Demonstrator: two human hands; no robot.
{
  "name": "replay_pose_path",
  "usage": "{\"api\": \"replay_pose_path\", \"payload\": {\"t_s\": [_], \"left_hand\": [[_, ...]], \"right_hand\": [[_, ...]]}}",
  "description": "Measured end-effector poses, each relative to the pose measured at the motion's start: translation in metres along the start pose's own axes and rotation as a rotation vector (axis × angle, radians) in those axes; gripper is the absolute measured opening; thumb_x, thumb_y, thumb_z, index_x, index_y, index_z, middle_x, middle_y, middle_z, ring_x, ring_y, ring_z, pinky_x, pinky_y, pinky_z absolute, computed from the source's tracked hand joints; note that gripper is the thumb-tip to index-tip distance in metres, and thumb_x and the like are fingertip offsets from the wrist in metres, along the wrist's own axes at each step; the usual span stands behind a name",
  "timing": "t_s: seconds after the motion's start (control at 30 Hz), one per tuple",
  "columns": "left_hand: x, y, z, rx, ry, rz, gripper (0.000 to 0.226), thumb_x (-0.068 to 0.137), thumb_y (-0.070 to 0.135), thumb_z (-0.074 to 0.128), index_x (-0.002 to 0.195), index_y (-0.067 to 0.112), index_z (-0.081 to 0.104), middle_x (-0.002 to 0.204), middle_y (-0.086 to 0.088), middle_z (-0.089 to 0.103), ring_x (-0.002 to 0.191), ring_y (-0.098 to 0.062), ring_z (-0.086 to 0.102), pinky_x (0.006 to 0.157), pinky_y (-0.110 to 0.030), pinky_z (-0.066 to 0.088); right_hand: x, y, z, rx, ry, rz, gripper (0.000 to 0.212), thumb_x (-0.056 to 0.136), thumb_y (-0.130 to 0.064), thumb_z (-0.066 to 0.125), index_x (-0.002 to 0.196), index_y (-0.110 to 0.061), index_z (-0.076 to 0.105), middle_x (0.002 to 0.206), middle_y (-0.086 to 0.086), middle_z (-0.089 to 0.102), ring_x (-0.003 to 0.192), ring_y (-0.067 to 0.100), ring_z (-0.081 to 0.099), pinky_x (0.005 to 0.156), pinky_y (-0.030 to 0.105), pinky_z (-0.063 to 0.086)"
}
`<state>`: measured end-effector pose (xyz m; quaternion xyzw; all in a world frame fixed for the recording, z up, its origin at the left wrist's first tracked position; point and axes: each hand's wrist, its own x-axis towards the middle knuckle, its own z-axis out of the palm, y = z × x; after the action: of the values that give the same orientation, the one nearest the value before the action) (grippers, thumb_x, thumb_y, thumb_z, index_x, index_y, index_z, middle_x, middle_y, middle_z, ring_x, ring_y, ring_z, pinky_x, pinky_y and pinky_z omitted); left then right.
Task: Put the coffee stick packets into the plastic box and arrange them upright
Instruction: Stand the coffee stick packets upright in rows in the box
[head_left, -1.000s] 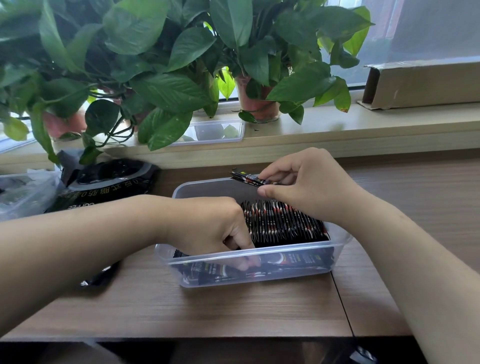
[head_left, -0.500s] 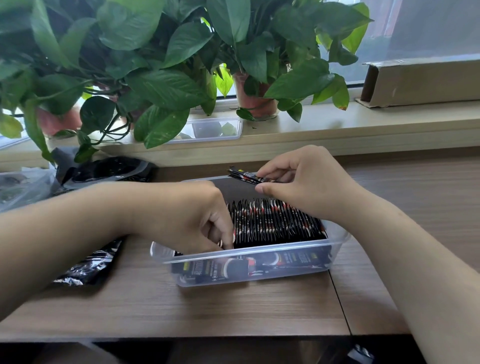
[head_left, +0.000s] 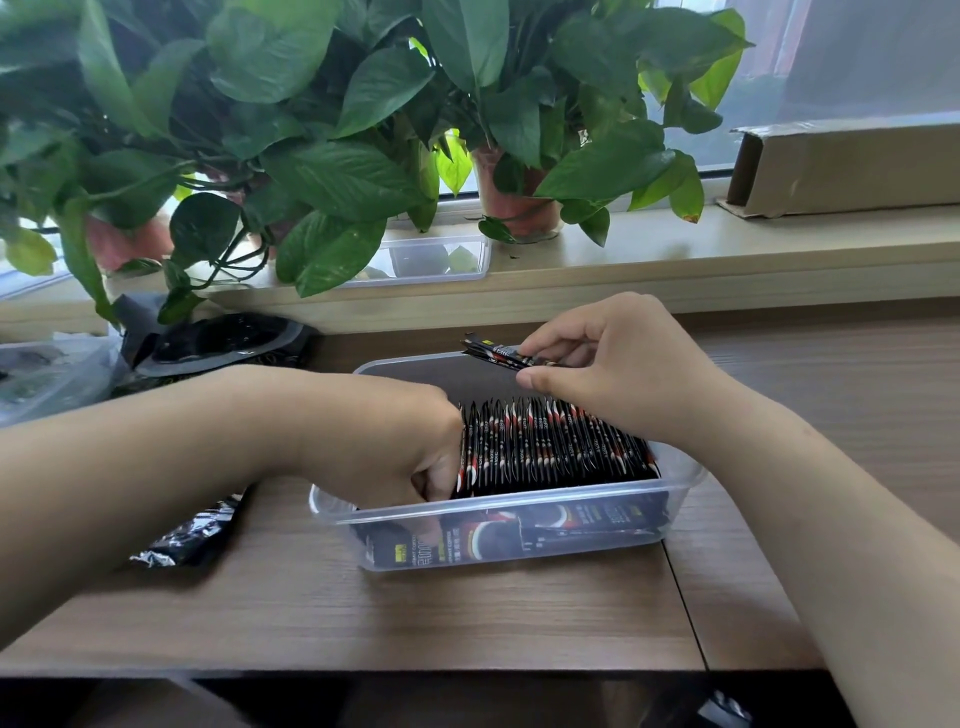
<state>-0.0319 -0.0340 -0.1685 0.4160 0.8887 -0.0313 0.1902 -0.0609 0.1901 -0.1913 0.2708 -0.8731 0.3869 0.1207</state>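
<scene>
A clear plastic box (head_left: 680, 480) sits on the wooden desk. Inside it stands a tight row of black, red and white coffee stick packets (head_left: 550, 447), upright and leaning slightly. My left hand (head_left: 384, 441) is inside the box's left part, fingers curled, its knuckles pressed against the left end of the row. My right hand (head_left: 618, 364) hovers above the box's far side and pinches a few loose packets (head_left: 498, 354) between thumb and fingers. More packets lie flat along the box's front wall (head_left: 498, 540).
A black coffee bag (head_left: 218, 343) lies at the back left, and another crumpled black bag (head_left: 192, 530) lies left of the box. Potted plants (head_left: 322, 130) overhang the windowsill. A clear lid (head_left: 441, 260) and a cardboard box (head_left: 852, 166) rest on the sill.
My left hand has shifted left inside the box and curled against the row's end. The box sits slightly further left. My right hand has stayed above the far side with its packets.
</scene>
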Motion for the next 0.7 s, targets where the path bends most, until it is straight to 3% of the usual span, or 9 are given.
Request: {"api": "replay_pose_path", "payload": {"t_s": [0.17, 0.23, 0.27, 0.33, 0.37, 0.43, 0.6, 0.7], "left_hand": [[-0.001, -0.008, 0.007, -0.061, -0.02, -0.028, 0.036, 0.076, 0.055, 0.074, 0.067, 0.02, 0.07, 0.051, 0.001, 0.053, 0.048, -0.012, 0.043, 0.047, -0.03, 0.039], [0.001, -0.007, 0.01, -0.274, -0.082, -0.1, 0.051, 0.063, 0.067, 0.078, 0.072, 0.018, 0.073, 0.049, 0.005, 0.054, 0.043, -0.006, 0.042, 0.045, -0.022, 0.038], [0.001, -0.007, 0.009, -0.31, -0.1, -0.126, 0.045, 0.063, 0.06, 0.082, 0.073, 0.017, 0.074, 0.051, 0.007, 0.057, 0.042, -0.003, 0.043, 0.046, -0.015, 0.037], [-0.006, -0.006, 0.001, -0.245, -0.028, -0.105, 0.014, 0.078, 0.03, 0.08, 0.074, 0.018, 0.074, 0.057, 0.007, 0.065, 0.046, -0.002, 0.052, 0.049, -0.009, 0.038], [-0.01, -0.004, -0.005, -0.216, 0.028, -0.092, 0.009, 0.081, 0.024, 0.076, 0.073, 0.02, 0.074, 0.059, 0.009, 0.068, 0.049, -0.003, 0.057, 0.05, -0.01, 0.04], [-0.014, -0.004, -0.01, -0.165, 0.062, -0.084, 0.011, 0.081, 0.027, 0.074, 0.07, 0.023, 0.073, 0.059, 0.011, 0.068, 0.052, -0.006, 0.062, 0.051, -0.012, 0.042], [-0.006, -0.005, -0.002, 0.007, 0.083, -0.062, 0.016, 0.075, 0.023, 0.075, 0.063, 0.019, 0.067, 0.051, 0.01, 0.054, 0.05, -0.007, 0.051, 0.049, -0.011, 0.035], [-0.002, -0.012, 0.0, 0.083, 0.151, -0.037, 0.032, 0.067, 0.042, 0.083, 0.058, 0.026, 0.056, 0.05, 0.011, 0.052, 0.053, -0.008, 0.053, 0.048, -0.014, 0.037]], "right_hand": [[0.0, 0.0, 0.0, 0.013, 0.002, -0.003, 0.022, 0.077, -0.032, 0.084, 0.097, -0.025, 0.08, 0.078, -0.012, 0.074, 0.073, 0.0, 0.068, 0.069, 0.013, 0.055], [0.0, 0.0, 0.0, 0.02, 0.004, -0.001, 0.022, 0.077, -0.031, 0.084, 0.097, -0.025, 0.08, 0.078, -0.012, 0.074, 0.073, 0.0, 0.068, 0.068, 0.012, 0.055], [0.0, -0.001, 0.0, 0.024, 0.003, 0.0, 0.022, 0.077, -0.031, 0.084, 0.097, -0.024, 0.08, 0.078, -0.012, 0.075, 0.073, 0.0, 0.068, 0.068, 0.012, 0.055], [0.0, -0.001, 0.0, 0.023, 0.002, -0.003, 0.022, 0.077, -0.031, 0.084, 0.098, -0.024, 0.08, 0.078, -0.011, 0.075, 0.072, 0.001, 0.069, 0.069, 0.015, 0.056], [-0.001, -0.001, 0.0, 0.021, 0.002, -0.006, 0.022, 0.077, -0.03, 0.084, 0.098, -0.024, 0.08, 0.078, -0.011, 0.075, 0.072, 0.001, 0.069, 0.07, 0.016, 0.056], [-0.001, -0.001, 0.0, 0.018, 0.003, -0.009, 0.021, 0.077, -0.03, 0.084, 0.097, -0.024, 0.08, 0.078, -0.011, 0.076, 0.072, 0.002, 0.07, 0.071, 0.02, 0.058], [-0.001, -0.001, 0.0, 0.019, 0.003, -0.003, 0.02, 0.077, -0.031, 0.084, 0.096, -0.025, 0.08, 0.077, -0.011, 0.075, 0.071, 0.002, 0.069, 0.071, 0.022, 0.058], [-0.001, -0.001, 0.001, 0.016, 0.004, -0.011, 0.019, 0.077, -0.03, 0.084, 0.095, -0.024, 0.08, 0.076, -0.009, 0.076, 0.071, 0.005, 0.07, 0.072, 0.026, 0.059]]}}
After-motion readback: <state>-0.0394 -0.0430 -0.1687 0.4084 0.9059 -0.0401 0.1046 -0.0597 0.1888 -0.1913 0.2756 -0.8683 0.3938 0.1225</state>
